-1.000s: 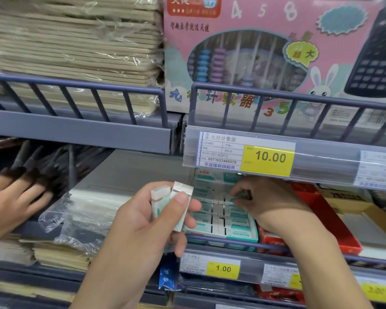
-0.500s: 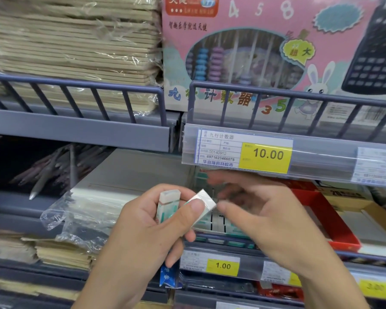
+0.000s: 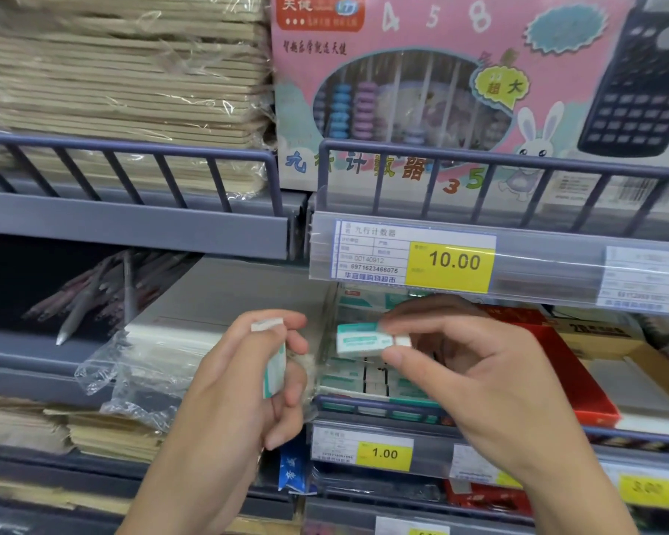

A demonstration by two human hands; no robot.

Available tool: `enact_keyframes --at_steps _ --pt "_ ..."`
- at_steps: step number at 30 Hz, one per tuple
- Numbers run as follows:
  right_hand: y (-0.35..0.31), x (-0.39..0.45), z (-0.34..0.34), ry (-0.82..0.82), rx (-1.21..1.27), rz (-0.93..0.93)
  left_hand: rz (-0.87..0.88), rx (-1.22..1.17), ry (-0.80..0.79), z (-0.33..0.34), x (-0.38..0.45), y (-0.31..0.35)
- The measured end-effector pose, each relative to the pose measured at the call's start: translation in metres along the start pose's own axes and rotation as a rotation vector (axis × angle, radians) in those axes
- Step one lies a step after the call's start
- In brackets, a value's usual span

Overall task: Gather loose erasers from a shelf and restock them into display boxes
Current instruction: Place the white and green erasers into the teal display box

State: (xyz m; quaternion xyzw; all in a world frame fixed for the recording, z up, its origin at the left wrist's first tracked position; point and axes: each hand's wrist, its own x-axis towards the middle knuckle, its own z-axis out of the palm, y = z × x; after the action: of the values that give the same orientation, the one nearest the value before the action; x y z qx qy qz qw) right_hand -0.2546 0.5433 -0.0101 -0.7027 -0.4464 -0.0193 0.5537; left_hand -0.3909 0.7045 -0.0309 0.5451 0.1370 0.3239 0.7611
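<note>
Midway along a stationery aisle, a person restocks erasers by hand. Right hand (image 3: 468, 364) pinches one eraser (image 3: 367, 339) by its end between thumb and fingertips, level and lengthwise, just above the display box (image 3: 379, 384) on the shelf — apparently lined up to slot into the rows already packed there. Left hand (image 3: 248, 384) curls around a second eraser (image 3: 273, 366), upright with its white end showing at the top, seemingly kept as the next one to go in. Crumpled plastic wrap (image 3: 132, 376) lies beside that hand on the grey shelf (image 3: 225, 291). Yellow price tags (image 3: 450, 266) run along the shelf rails; a pink abacus box (image 3: 421, 90) and wrapped notebooks (image 3: 124, 79) sit on the tier above, pens (image 3: 93, 295) to the left, a red tray (image 3: 580, 380) to the right.
</note>
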Motion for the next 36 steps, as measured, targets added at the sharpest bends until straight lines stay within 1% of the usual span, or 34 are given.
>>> enact_keyframes --at_steps 3,5,7,11,14,16,20,27,30,34,36 --pt "0.007 0.007 -0.005 0.079 -0.098 0.121 0.016 0.012 -0.017 -0.002 -0.002 0.001" --pt "0.014 0.014 -0.004 0.058 -0.194 0.192 0.028 0.057 -0.034 -0.002 -0.004 0.002" --pt "0.018 0.021 0.002 -0.001 -0.262 0.243 0.039 0.085 -0.033 -0.003 -0.005 0.002" --pt "0.023 0.031 0.018 -0.103 -0.45 0.232 0.067 0.073 -0.016 -0.003 -0.004 0.001" --pt "0.021 0.04 0.027 -0.183 -0.523 0.235 0.095 0.068 0.001 -0.004 -0.003 0.001" --pt "0.021 0.044 0.033 -0.208 -0.555 0.215 0.105 0.065 0.001 -0.005 -0.002 0.0" --pt "0.02 0.047 0.041 -0.206 -0.607 0.213 0.087 0.06 -0.006 -0.01 -0.002 -0.002" --pt "0.022 0.051 0.042 -0.341 -0.708 0.242 0.041 0.155 -0.036 -0.015 0.0 -0.005" --pt "0.023 0.052 0.043 -0.386 -0.72 0.254 0.065 0.179 -0.058 -0.013 -0.001 -0.004" --pt "0.018 0.048 0.037 -0.401 -0.708 0.209 0.099 0.169 -0.059 -0.009 -0.003 -0.002" --pt "0.012 0.039 0.029 -0.32 -0.55 0.157 0.115 0.176 -0.065 -0.008 -0.003 -0.002"
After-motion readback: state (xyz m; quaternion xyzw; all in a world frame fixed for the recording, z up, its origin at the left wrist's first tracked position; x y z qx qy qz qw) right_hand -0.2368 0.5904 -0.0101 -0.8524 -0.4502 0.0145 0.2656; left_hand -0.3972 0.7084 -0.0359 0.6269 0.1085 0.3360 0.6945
